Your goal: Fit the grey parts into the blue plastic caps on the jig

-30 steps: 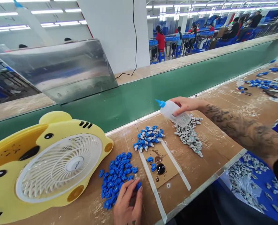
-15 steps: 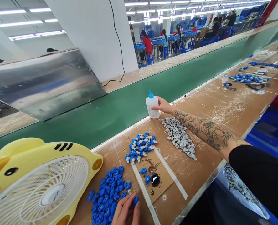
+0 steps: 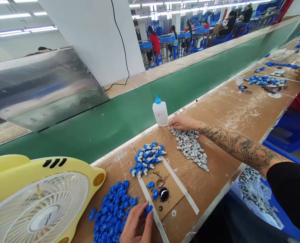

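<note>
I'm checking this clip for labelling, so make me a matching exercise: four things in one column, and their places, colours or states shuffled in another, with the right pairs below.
Things
1. squeeze bottle
2. left hand
3. animal-shaped fan
4. right hand

Places, colours, states
A. yellow body
B. at the far end of the heaped grey pieces
C. upright, gripped by nobody
D. holding a blue piece

Right pairs: 1-C, 2-D, 3-A, 4-B

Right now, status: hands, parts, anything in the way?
Left hand holding a blue part. Right hand at far end of grey pile, grip unclear. White bottle upright beside that hand.
</note>
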